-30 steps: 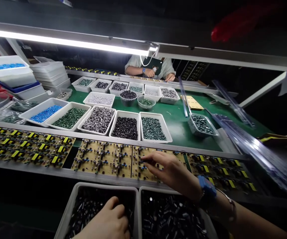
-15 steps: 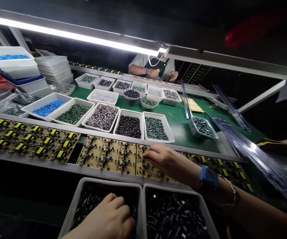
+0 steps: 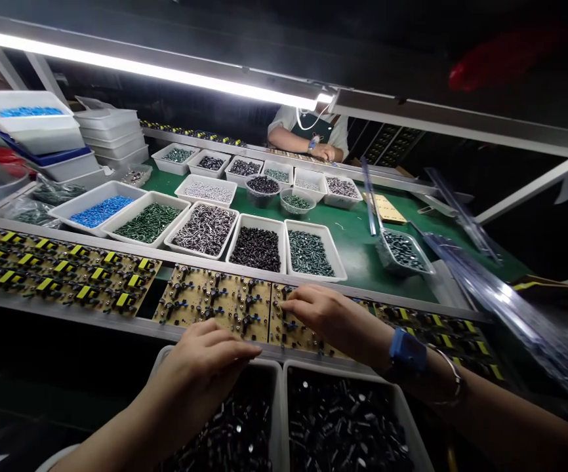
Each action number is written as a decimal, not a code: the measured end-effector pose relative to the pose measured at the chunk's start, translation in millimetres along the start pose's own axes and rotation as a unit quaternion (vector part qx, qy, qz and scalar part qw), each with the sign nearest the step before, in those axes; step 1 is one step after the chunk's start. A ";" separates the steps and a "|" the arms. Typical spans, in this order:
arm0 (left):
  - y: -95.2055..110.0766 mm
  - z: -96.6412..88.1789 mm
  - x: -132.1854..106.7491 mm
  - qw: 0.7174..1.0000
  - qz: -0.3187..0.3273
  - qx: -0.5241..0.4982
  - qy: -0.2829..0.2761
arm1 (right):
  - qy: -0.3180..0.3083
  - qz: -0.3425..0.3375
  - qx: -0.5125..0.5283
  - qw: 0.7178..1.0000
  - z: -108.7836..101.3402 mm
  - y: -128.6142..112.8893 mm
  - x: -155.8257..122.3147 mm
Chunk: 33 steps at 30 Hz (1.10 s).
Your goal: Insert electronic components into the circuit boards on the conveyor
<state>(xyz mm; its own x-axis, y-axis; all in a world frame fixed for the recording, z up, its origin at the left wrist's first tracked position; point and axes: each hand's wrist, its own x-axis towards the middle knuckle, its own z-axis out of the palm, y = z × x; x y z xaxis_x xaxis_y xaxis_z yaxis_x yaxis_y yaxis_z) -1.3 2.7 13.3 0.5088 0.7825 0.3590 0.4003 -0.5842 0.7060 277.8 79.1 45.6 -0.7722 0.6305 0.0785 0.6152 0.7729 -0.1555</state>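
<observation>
My left hand hovers over the left bin of black cylindrical capacitors, close to the front rail. Its fingers are pressed together and bent, and the thumb side and whatever they hold are hidden. My right hand, with a blue watch on the wrist, rests over a tan circuit board. Those fingertips are pinched at small parts on the board; what is between them is too small to make out. To the left lies another tan circuit board bearing black and blue components. A second bin of black capacitors stands below my right forearm.
Boards with yellow parts line the rail. Behind it stand white trays of blue, green and dark components. Clear plastic tubes lie at right. A co-worker sits opposite, beneath a tube lamp.
My left hand has risen out of the left capacitor bin toward the boards. My right hand stays nearly in place over its board. The co-worker's hands have come together.
</observation>
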 end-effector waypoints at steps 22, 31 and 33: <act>-4.5 10.7 65.3 0.988 -0.069 0.137 -0.038 | -0.087 -0.048 0.039 0.994 48.2 -70.1 -72.3; -3.6 20.7 79.2 0.969 -0.044 0.225 -0.093 | -0.020 0.028 0.123 0.992 41.0 -69.0 -83.2; -4.3 20.9 79.2 0.965 -0.043 0.239 -0.098 | -0.008 0.031 0.137 0.990 41.4 -67.6 -84.4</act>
<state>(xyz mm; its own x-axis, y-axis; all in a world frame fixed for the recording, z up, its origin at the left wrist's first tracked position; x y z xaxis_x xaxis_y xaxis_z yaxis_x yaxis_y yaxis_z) 53.2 62.7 26.0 0.5741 0.8037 0.1563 0.7293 -0.5887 0.3487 294.8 -29.4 8.7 -0.7382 0.6731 0.0445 0.5973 0.6829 -0.4205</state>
